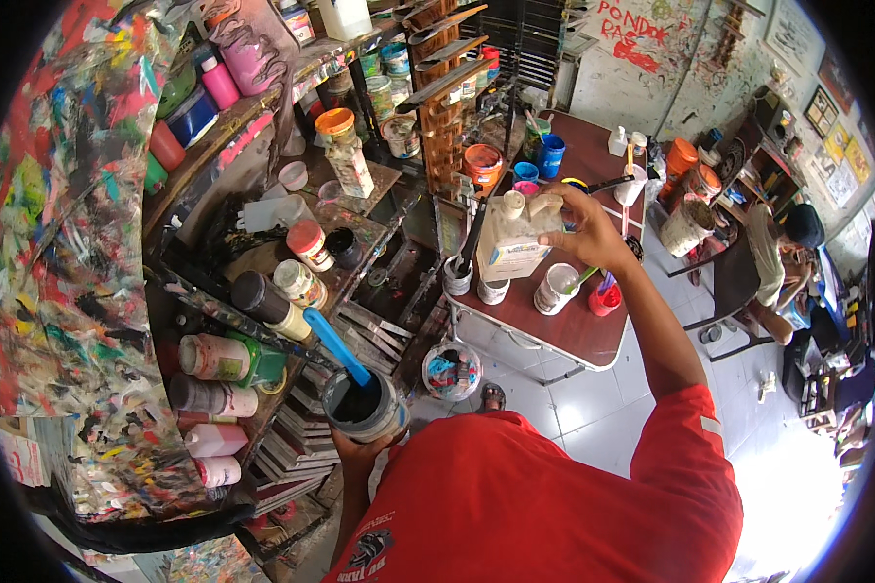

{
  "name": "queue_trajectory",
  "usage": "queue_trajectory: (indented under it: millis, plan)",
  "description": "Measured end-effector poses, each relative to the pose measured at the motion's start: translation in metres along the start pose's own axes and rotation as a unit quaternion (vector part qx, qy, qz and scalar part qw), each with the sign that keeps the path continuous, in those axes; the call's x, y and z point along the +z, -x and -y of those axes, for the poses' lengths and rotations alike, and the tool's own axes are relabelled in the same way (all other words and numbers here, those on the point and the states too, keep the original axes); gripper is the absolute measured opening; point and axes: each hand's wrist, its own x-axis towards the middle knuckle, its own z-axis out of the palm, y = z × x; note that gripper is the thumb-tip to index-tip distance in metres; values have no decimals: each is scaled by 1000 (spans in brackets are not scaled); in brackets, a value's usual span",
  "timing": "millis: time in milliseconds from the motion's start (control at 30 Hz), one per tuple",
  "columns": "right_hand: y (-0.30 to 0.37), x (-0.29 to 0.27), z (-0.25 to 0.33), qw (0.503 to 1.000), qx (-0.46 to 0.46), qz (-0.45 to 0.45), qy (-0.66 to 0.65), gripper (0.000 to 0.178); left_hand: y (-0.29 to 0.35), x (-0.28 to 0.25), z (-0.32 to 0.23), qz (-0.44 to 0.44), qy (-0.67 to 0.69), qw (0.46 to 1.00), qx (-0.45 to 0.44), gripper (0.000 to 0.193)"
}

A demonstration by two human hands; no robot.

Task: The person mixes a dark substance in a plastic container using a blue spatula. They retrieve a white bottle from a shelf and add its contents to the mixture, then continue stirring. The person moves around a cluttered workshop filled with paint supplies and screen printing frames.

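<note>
- Holding two containers: right hand (588,231) on a pale jug (511,241), left hand (360,453) on a tub (387,424) of dark paint (352,400) with a blue stick (336,346) in it.
- Jug: upright over the brown table (585,335), toward its left side. Can't tell for sure whether its base clears the tabletop.
- Right grip: fingers curled round the handle side, fingertips against the jug wall. Squeeze force can't be told.
- Left grip: cupping the tub low, from underneath and the near side. Most fingers hidden; can't tell how hard they press.
- Jug handling: looks like thin plastic, so probably light when drained, heavy when full; fill level unclear. Walls likely flex if pinched. Best hold is the handle, other palm under the base if full.
- Tub handling: stiffer-looking wall, paint likely supplies most of the weight. Hold low round the body, off the rim, and keep level; paint could slop and wet plastic gets slippery.
- Stick: leans out past the rim. Probably light and stiff; take it by the upper blue end.
- Neither container looks fragile. White pot (556,291) and red cup (605,299) stand near the jug, easy to knock.
</note>
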Motion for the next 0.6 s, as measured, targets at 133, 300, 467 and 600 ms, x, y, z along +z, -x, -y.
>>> queue_trajectory:
  millis: [133, 300, 467, 600]
  plan:
    - [-12, -4, -1, 1000, -25, -1, 4, 61, -5, 22, 0, -38, 21, 998, -39, 111]
    - [-27, -15, -24, 999, -51, 9, -12, 60, -13, 32, 16, -69, 24, 997, -38, 112]
    - [-43, -21, -47, 998, -41, 16, -33, 59, -16, 53, 8, -97, -13, 995, -20, 109]
    - [-45, -20, -45, 998, -38, -39, -17, 55, -19, 49, 22, -117, -112, 987, 22, 103]
